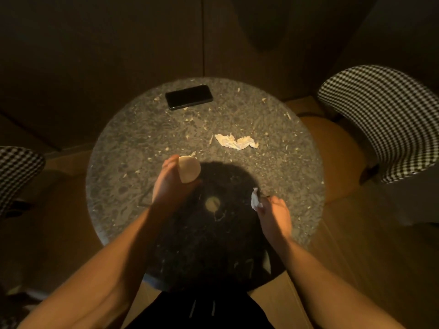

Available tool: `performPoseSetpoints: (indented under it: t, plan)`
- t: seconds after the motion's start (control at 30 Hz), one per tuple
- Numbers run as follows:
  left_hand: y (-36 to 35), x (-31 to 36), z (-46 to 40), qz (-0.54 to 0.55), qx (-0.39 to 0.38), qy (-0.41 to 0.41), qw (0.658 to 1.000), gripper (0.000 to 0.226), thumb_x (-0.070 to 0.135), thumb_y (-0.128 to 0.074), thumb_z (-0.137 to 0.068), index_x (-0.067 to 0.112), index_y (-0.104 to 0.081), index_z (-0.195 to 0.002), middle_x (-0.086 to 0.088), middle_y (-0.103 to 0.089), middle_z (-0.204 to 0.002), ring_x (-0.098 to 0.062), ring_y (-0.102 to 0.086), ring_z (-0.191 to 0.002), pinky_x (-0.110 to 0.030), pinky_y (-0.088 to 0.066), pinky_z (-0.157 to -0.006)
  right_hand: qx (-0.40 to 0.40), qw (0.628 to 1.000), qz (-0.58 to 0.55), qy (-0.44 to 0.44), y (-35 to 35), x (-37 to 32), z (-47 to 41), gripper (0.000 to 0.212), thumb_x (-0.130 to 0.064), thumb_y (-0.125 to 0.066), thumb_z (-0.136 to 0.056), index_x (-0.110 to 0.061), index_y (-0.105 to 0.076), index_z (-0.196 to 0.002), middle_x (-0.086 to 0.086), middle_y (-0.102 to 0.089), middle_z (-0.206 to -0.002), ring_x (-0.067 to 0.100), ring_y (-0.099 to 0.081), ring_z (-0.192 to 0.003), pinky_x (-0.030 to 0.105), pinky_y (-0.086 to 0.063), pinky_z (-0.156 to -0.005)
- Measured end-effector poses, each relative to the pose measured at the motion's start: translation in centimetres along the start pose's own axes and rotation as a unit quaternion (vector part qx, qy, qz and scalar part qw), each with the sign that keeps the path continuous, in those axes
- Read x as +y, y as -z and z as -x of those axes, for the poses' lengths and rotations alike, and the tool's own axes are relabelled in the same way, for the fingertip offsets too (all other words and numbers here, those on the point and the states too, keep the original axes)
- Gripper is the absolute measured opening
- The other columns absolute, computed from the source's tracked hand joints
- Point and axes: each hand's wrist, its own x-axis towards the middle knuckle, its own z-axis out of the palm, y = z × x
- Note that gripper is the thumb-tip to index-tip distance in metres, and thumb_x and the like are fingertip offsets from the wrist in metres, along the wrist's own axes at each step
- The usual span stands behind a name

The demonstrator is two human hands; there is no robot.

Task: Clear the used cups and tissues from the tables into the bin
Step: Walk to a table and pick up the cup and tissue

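While the left hand (pixel 169 184) is wrapped around a pale cup (pixel 189 169), holding it just above the round speckled counter (pixel 142 138), the right hand (pixel 273 210) pinches a small white tissue (pixel 256 201) between its fingertips near the counter's right side. Both hands are therefore occupied, each grasping one piece of rubbish. A second crumpled tissue (pixel 236 141) lies loose on the counter beyond the hands, towards the middle, well apart from either one. A dark phone (pixel 188 97) rests flat near the far edge; it is not rubbish and likely stays. Scattered pale flecks look like part of the stone pattern, though some could be crumbs; it is hard to tell in this dim light. No bin is in view, so nothing appears to have been thrown away from this counter yet. By my reading the clearing here is partway through: two items are in hand, one tissue remains to collect, and the trip to the bin is not yet made.
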Motion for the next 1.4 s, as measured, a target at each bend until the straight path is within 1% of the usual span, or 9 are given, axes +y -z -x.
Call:
performPoseSetpoints:
  t: [0.13,0.27,0.43,0.6,0.73,0.83,0.97,1.13,1.4]
  plan:
    - [-0.2,-0.7,-0.9,0.019,0.019,0.033,0.999,0.065,0.035,-0.087,-0.056,0.022,-0.055,-0.111,0.002,-0.056,-0.107,-0.011,-0.052,-0.095,-0.024,-0.039,-0.075,0.052,0.998,-0.043,0.010,0.5,-1.1,-2.8,0.015,-0.014,-0.057,-0.088,-0.006,-0.068,-0.097,0.018,-0.065,-0.090,0.037,-0.057,-0.088,0.040,-0.041,-0.073]
    - [0.0,-1.0,-2.7,-0.005,0.031,0.062,0.998,0.073,0.036,-0.086,-0.059,0.014,-0.051,-0.119,-0.007,-0.058,-0.111,-0.021,-0.054,-0.100,-0.027,-0.041,-0.080,0.097,0.991,-0.088,0.041,1.9,-3.5,-8.6,0.015,-0.014,-0.061,-0.088,-0.009,-0.067,-0.100,0.015,-0.065,-0.097,0.032,-0.055,-0.094,0.042,-0.046,-0.078]
    - [0.2,-1.0,-4.3,0.002,0.053,0.087,0.995,0.075,0.041,-0.083,-0.063,0.017,-0.046,-0.124,-0.005,-0.054,-0.116,-0.020,-0.052,-0.106,-0.025,-0.037,-0.083,0.092,0.991,-0.027,0.096,1.9,-5.6,-17.2,0.018,-0.019,-0.061,-0.088,-0.010,-0.067,-0.102,0.012,-0.061,-0.105,0.030,-0.053,-0.100,0.038,-0.044,-0.081]
    - [-0.1,-1.1,-4.2,0.022,0.057,0.111,0.992,0.082,0.051,-0.079,-0.065,0.028,-0.038,-0.132,0.013,-0.041,-0.115,0.001,-0.041,-0.101,-0.021,-0.035,-0.086,0.030,0.994,-0.038,0.096,0.2,-5.4,-19.8,0.047,-0.018,-0.063,-0.085,-0.013,-0.051,-0.130,0.011,-0.051,-0.131,0.029,-0.048,-0.121,0.038,-0.042,-0.098]
    - [-0.3,-1.2,-4.3,0.037,0.052,0.122,0.990,0.085,0.051,-0.079,-0.065,0.027,-0.037,-0.135,0.009,-0.046,-0.123,-0.002,-0.044,-0.107,-0.022,-0.037,-0.091,-0.007,0.988,0.000,0.153,-0.2,-5.5,-19.4,0.075,-0.029,-0.065,-0.082,-0.026,-0.027,-0.146,0.011,-0.032,-0.150,0.031,-0.035,-0.135,0.045,-0.037,-0.108]
    - [-0.5,-0.9,-4.5,0.039,0.054,0.117,0.991,0.082,0.046,-0.080,-0.067,0.023,-0.039,-0.134,0.007,-0.046,-0.121,-0.001,-0.043,-0.106,-0.018,-0.034,-0.090,-0.026,0.983,0.072,0.167,-0.5,-5.8,-19.2,0.061,-0.043,-0.055,-0.089,-0.030,-0.033,-0.145,0.010,-0.033,-0.151,0.032,-0.034,-0.135,0.046,-0.035,-0.107]
    - [-0.6,-0.3,-4.4,0.041,0.061,0.114,0.991,0.078,0.042,-0.080,-0.068,0.023,-0.040,-0.132,0.009,-0.044,-0.117,0.001,-0.042,-0.103,-0.015,-0.032,-0.086,-0.001,0.981,0.104,0.166,-0.5,-6.2,-19.1,0.040,-0.033,-0.050,-0.094,-0.025,-0.050,-0.133,0.008,-0.050,-0.130,0.031,-0.043,-0.120,0.044,-0.040,-0.096]
    - [0.0,-0.2,-4.1,0.043,0.060,0.132,0.988,0.082,0.042,-0.080,-0.068,0.022,-0.039,-0.135,0.006,-0.046,-0.123,-0.001,-0.042,-0.106,-0.017,-0.033,-0.089,0.013,0.985,0.058,0.160,-0.4,-6.5,-18.3,0.023,-0.024,-0.058,-0.091,-0.016,-0.064,-0.111,0.010,-0.060,-0.109,0.030,-0.052,-0.105,0.040,-0.045,-0.085]
    - [3.3,-0.8,-2.7,0.006,0.062,0.125,0.990,0.074,0.043,-0.080,-0.067,0.015,-0.047,-0.127,-0.008,-0.052,-0.123,-0.021,-0.050,-0.113,-0.026,-0.037,-0.089,0.070,0.980,-0.086,0.166,1.7,-9.8,-14.8,0.022,-0.021,-0.057,-0.092,-0.010,-0.063,-0.110,0.010,-0.063,-0.103,0.024,-0.059,-0.095,0.026,-0.040,-0.073]
